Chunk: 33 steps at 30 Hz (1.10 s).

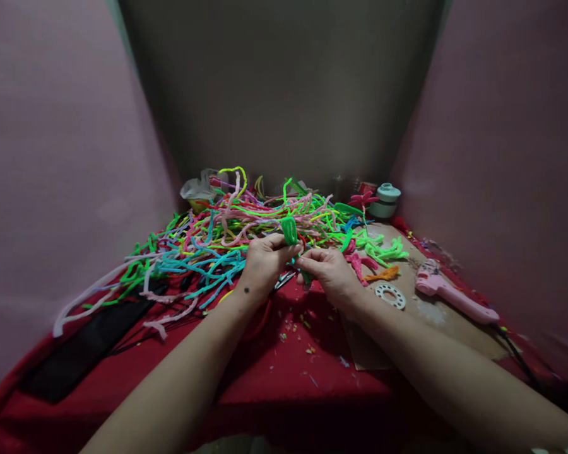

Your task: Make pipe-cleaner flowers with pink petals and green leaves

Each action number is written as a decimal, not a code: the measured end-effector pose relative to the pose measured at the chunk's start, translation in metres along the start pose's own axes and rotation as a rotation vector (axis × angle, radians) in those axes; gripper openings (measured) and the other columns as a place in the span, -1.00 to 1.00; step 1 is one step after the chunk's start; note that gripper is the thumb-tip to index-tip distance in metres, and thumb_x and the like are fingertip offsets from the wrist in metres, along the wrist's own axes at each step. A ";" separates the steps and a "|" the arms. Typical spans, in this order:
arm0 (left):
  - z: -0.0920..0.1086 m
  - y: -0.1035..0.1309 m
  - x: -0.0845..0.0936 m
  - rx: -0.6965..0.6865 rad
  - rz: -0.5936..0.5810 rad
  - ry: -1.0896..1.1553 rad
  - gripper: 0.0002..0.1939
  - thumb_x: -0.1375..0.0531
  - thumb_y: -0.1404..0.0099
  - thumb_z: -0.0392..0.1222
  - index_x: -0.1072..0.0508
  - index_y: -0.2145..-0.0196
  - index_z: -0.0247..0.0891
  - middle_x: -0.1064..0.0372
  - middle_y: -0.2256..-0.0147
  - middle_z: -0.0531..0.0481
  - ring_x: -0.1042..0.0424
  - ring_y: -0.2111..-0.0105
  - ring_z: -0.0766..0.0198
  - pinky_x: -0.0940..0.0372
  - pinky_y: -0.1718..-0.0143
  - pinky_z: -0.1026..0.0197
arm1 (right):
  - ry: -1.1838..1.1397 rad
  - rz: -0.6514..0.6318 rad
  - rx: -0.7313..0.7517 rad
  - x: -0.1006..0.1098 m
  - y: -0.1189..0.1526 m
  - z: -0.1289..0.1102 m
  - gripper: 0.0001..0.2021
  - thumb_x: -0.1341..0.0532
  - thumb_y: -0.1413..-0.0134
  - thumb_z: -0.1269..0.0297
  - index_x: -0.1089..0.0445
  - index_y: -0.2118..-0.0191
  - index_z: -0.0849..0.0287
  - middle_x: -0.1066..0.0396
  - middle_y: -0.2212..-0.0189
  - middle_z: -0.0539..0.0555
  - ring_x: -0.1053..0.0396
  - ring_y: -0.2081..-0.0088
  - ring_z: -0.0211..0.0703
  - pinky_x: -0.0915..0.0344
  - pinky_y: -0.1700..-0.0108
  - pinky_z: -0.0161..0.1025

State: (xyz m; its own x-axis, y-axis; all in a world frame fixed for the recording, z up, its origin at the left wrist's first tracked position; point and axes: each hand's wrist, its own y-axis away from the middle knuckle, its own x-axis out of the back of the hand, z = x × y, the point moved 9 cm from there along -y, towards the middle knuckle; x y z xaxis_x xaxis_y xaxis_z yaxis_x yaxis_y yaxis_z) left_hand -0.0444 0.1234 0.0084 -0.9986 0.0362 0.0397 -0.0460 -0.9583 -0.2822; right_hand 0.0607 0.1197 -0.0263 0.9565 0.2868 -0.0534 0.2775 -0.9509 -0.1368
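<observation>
My left hand (264, 263) pinches a green pipe cleaner piece (289, 231), whose flat folded loop stands up above the fingers. Close against it, my right hand (329, 270) has thumb and forefinger closed on the lower part of the same green piece, just under the loop. A bit of green also shows below the fingertips. What exactly lies between the two pinches is small and partly covered. Behind both hands spreads a tangled heap of pipe cleaners (227, 252) in pink, green, blue, yellow and red. Metal scissors (284, 280) lie partly hidden beside my left hand.
On the right, a pink glue gun (457, 295) and a white ring with holes (390, 296) rest on a brown board (426, 309). A pale green jar (386, 200) stands at the back right. A black flat case (89, 343) lies left on the red cloth (303, 378), which carries scraps.
</observation>
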 end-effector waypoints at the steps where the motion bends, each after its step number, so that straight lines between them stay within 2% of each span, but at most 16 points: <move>1: -0.002 0.000 0.000 0.035 -0.011 0.036 -0.82 -0.29 0.06 -0.17 -0.42 0.58 -0.34 -0.21 0.65 0.13 -0.11 0.64 0.46 -0.03 0.61 0.35 | 0.013 -0.008 0.012 -0.001 0.000 -0.001 -0.76 -0.23 0.11 0.17 -0.33 0.58 0.24 -0.36 0.68 -0.01 -0.22 0.63 -0.33 -0.14 0.49 -0.33; 6: -0.004 0.001 -0.006 0.125 -0.075 0.116 -0.75 -0.32 0.12 -0.15 -0.35 0.67 -0.34 -0.18 0.71 0.14 -0.11 0.69 0.47 -0.05 0.63 0.35 | 0.139 -0.002 0.141 -0.001 0.001 -0.016 -0.77 -0.21 0.08 0.17 -0.37 0.56 0.23 -0.38 0.57 -0.01 -0.29 0.47 -0.25 -0.16 0.38 -0.31; 9: -0.006 0.001 -0.009 0.153 -0.092 0.145 -0.77 -0.33 0.15 -0.15 -0.37 0.60 -0.33 -0.26 0.64 0.12 -0.17 0.65 0.45 -0.11 0.60 0.34 | 0.216 0.040 0.137 0.002 0.003 -0.017 -0.80 -0.19 0.09 0.23 -0.35 0.59 0.23 -0.32 0.62 -0.03 -0.23 0.51 -0.27 -0.11 0.43 -0.32; 11: -0.006 0.000 -0.008 0.127 -0.077 0.093 -0.80 -0.29 0.09 -0.15 -0.39 0.55 -0.32 -0.28 0.61 0.12 -0.19 0.62 0.43 -0.13 0.58 0.34 | 0.242 0.055 0.117 0.003 0.003 -0.015 -0.81 -0.18 0.10 0.26 -0.32 0.61 0.22 -0.25 0.67 -0.06 -0.16 0.56 -0.30 -0.07 0.48 -0.33; 16: 0.008 -0.005 0.000 -0.062 0.009 -0.130 -0.91 -0.19 0.02 -0.24 -0.36 0.55 -0.32 -0.27 0.59 0.12 -0.21 0.55 0.41 -0.14 0.52 0.35 | 0.321 0.104 0.161 0.004 0.005 -0.014 -0.79 -0.17 0.09 0.27 -0.24 0.63 0.20 -0.18 0.69 -0.08 -0.10 0.60 -0.33 -0.04 0.50 -0.33; 19: 0.006 -0.006 0.003 -0.012 0.018 -0.098 -0.88 -0.17 0.00 -0.23 -0.28 0.58 -0.28 -0.14 0.68 0.18 -0.09 0.67 0.46 -0.03 0.63 0.36 | 0.363 0.114 0.179 0.003 0.006 -0.016 -0.77 -0.18 0.10 0.27 -0.21 0.65 0.19 -0.15 0.70 -0.09 -0.08 0.60 -0.33 -0.01 0.50 -0.34; 23: 0.001 -0.006 0.006 0.107 -0.016 0.014 -0.81 -0.22 0.01 -0.18 -0.26 0.57 -0.27 -0.07 0.72 0.21 0.00 0.74 0.50 0.08 0.69 0.37 | 0.254 0.062 0.112 0.000 0.006 -0.012 -0.78 -0.20 0.10 0.24 -0.27 0.64 0.21 -0.22 0.68 -0.07 -0.12 0.58 -0.33 -0.05 0.49 -0.34; 27: -0.010 -0.006 0.003 0.212 -0.099 0.078 -0.76 -0.30 0.11 -0.16 -0.33 0.55 -0.32 -0.11 0.70 0.18 -0.01 0.72 0.51 0.10 0.68 0.36 | 0.025 -0.028 -0.009 -0.006 0.004 -0.002 -0.79 -0.22 0.11 0.15 -0.39 0.46 0.23 -0.37 0.62 -0.02 -0.20 0.59 -0.32 -0.08 0.52 -0.35; 30: -0.011 -0.008 0.001 0.153 -0.120 -0.002 -0.79 -0.27 0.09 -0.15 -0.35 0.58 -0.34 -0.11 0.69 0.16 -0.01 0.69 0.49 0.08 0.65 0.35 | -0.004 -0.024 -0.076 -0.006 0.004 0.005 -0.78 -0.24 0.14 0.15 -0.36 0.51 0.24 -0.34 0.70 -0.04 -0.10 0.70 -0.38 -0.02 0.62 -0.38; 33: -0.001 -0.010 0.007 -0.012 -0.013 -0.246 -0.84 -0.22 0.05 -0.18 -0.36 0.62 -0.34 -0.14 0.66 0.13 -0.08 0.61 0.43 0.00 0.57 0.32 | 0.031 0.024 -0.071 -0.003 0.005 0.004 -0.78 -0.25 0.17 0.20 -0.30 0.61 0.23 -0.29 0.76 -0.06 -0.06 0.74 -0.41 0.01 0.67 -0.40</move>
State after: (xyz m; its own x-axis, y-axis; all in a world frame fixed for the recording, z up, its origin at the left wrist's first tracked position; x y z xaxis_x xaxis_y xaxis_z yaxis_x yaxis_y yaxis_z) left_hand -0.0507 0.1332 0.0102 -0.9611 -0.0235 0.2753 -0.0603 -0.9545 -0.2919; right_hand 0.0584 0.1147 -0.0311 0.9649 0.2613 -0.0254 0.2592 -0.9636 -0.0650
